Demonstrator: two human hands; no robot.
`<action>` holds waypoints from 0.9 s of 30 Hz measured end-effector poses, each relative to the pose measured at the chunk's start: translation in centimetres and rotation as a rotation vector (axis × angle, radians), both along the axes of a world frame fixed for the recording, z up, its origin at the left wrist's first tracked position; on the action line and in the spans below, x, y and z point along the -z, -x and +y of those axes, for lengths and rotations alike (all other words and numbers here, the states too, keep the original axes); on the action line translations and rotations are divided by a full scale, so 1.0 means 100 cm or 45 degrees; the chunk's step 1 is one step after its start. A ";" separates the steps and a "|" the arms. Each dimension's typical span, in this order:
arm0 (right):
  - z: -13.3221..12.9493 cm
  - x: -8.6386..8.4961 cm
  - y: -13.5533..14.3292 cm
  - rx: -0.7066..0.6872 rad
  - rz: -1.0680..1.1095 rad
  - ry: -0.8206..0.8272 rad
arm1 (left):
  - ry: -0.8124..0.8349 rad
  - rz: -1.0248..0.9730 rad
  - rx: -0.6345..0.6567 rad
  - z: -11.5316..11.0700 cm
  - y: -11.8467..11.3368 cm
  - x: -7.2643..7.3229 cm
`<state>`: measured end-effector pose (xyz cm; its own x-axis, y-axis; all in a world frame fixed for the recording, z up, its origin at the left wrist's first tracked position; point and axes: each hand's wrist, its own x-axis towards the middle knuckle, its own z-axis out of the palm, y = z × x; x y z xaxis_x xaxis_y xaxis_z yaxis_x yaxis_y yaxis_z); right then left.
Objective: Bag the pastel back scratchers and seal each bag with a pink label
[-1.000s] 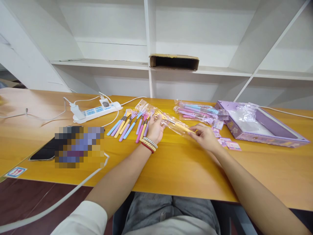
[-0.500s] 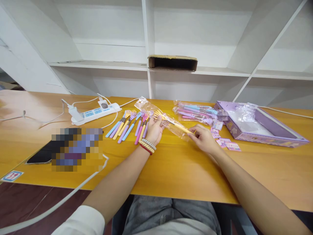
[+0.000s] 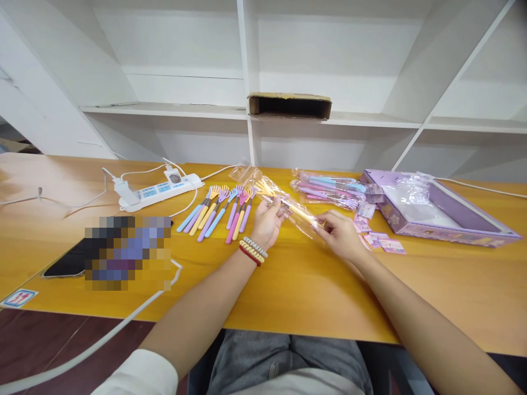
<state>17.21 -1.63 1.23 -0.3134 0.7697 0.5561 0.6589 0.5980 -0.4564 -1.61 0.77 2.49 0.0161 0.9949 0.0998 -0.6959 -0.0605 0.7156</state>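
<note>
A yellow back scratcher (image 3: 300, 212) with a claw-shaped head lies slantwise inside a clear plastic bag (image 3: 246, 174). My left hand (image 3: 267, 220) is closed around the bagged scratcher just below its head. At the handle end, my right hand (image 3: 332, 230) pinches the scratcher and the bag's edge between thumb and fingers. Left of my left hand, several loose back scratchers (image 3: 216, 214) in purple, yellow, blue and pink lie side by side on the table. Beyond my right hand is a pile of bagged back scratchers (image 3: 329, 189).
A purple open box (image 3: 461, 236) holding clear plastic stands at the right, with small printed cards (image 3: 391, 245) near it. A white power strip (image 3: 164, 191) with cables and a dark phone (image 3: 69, 258) lie left. Behind, a cardboard box (image 3: 290, 106) sits on white shelving.
The yellow scratcher has shifted slightly left, farther into the bag. My left hand has slid down to the right, baring more of the scratcher's head; my right hand stays at the handle end.
</note>
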 end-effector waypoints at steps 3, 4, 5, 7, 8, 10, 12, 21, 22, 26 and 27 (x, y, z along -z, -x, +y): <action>-0.001 0.000 0.000 -0.021 0.024 0.031 | 0.009 -0.013 0.007 0.001 0.003 -0.001; -0.002 0.001 0.001 -0.041 0.041 0.053 | 0.017 -0.016 0.004 0.002 0.004 -0.001; -0.002 0.002 0.002 -0.068 0.061 0.084 | 0.025 -0.020 0.001 0.003 0.006 -0.002; -0.004 0.004 0.003 -0.141 0.122 0.141 | 0.032 -0.032 0.000 0.004 0.009 -0.003; -0.005 0.005 0.004 -0.183 0.157 0.163 | 0.031 -0.038 0.007 0.004 0.010 -0.004; -0.007 0.006 0.004 -0.266 0.212 0.192 | 0.029 -0.048 0.038 0.005 0.014 -0.006; -0.008 0.005 0.004 -0.306 0.206 0.183 | 0.020 -0.057 0.086 0.006 0.017 -0.007; -0.006 -0.004 0.003 -0.162 0.008 -0.204 | -0.031 -0.134 0.216 0.005 0.025 -0.010; -0.005 -0.004 0.003 -0.148 0.018 -0.225 | -0.037 -0.132 0.229 0.005 0.025 -0.010; -0.003 -0.002 0.004 -0.116 0.022 -0.242 | -0.038 -0.042 0.255 0.002 0.019 -0.009; -0.003 -0.001 0.004 -0.117 0.014 -0.223 | -0.032 -0.016 0.253 0.002 0.018 -0.008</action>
